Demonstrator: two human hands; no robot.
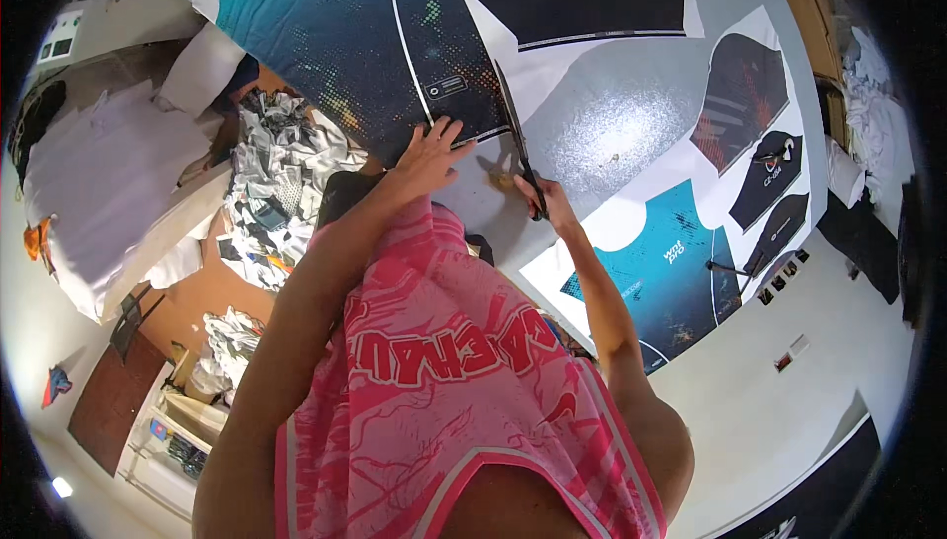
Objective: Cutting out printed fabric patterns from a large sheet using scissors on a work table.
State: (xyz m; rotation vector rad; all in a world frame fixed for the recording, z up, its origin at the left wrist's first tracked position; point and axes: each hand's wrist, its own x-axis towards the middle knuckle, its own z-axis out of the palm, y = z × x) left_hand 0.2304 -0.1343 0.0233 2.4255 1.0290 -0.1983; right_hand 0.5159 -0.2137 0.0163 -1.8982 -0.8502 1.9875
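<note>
A large printed fabric panel (pixel 365 41), teal fading to black with a white curved line and coloured specks, lies over the table's near left part. My left hand (pixel 431 154) rests on its lower edge with the fingers spread. In my right hand (pixel 548 202) is a pair of long black scissors (pixel 523 144), fingers closed around the handles. The blades lie along the panel's right edge, pointing away from me. Whether the blades are parted is hard to make out.
Several cut pieces share the grey table (pixel 621 115): a black piece (pixel 592 6) at the far side, a teal shirt-shaped panel (pixel 671 253) and dark sleeve pieces (pixel 750 95) to the right. A heap of fabric scraps (pixel 276 174) lies on the floor at left.
</note>
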